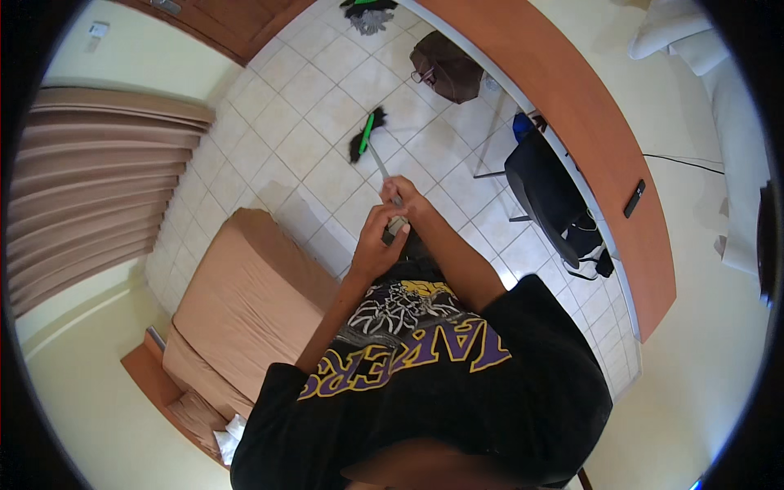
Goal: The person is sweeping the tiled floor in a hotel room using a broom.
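Observation:
A broom with a green head and black bristles (368,133) rests on the tiled floor ahead of me, its grey handle (378,160) slanting back towards my body. My right hand (401,192) is closed around that handle. Just behind it, my left hand (380,236) is close to the right wrist, with curled fingers and the thumb held apart; no handle shows between them. Whether its fingertips touch the handle's end or the wrist is unclear.
A bed with a brown cover (245,288) stands at left, near brown curtains (104,190). At right are a black chair (539,190) and a long wooden desk (612,141) with a remote control (635,199). A brown bag (450,67) and a grey mop head (370,21) lie farther ahead.

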### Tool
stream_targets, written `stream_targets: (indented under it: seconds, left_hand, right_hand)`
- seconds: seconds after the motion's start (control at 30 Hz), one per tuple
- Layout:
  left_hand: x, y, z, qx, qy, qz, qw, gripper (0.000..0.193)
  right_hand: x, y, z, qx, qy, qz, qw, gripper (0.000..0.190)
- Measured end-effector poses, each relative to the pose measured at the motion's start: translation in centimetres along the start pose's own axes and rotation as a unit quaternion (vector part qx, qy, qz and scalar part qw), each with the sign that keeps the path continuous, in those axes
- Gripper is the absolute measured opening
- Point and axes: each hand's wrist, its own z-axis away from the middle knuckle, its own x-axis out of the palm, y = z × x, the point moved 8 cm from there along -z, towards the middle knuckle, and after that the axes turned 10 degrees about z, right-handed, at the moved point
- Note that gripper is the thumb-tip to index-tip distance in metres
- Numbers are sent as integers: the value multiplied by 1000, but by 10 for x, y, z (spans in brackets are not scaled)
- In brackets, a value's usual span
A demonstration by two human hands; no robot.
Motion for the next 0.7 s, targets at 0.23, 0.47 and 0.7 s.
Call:
stream_targets:
  seconds: [0.23, 0.47, 0.7]
  left_hand:
    - [-24, -44, -3, -57, 26, 14, 998, 24]
    - [-40, -70, -51, -75, -2, 61, 995, 23]
    - [-79, -70, -100, -76, -5, 75, 994, 22]
  right_hand:
    - [-32, -2, 226, 205, 155, -135, 957, 48]
    - [-118, 7, 250, 225, 359, -214, 880, 34]
    - [-52, 1, 58, 191, 238, -200, 931, 24]
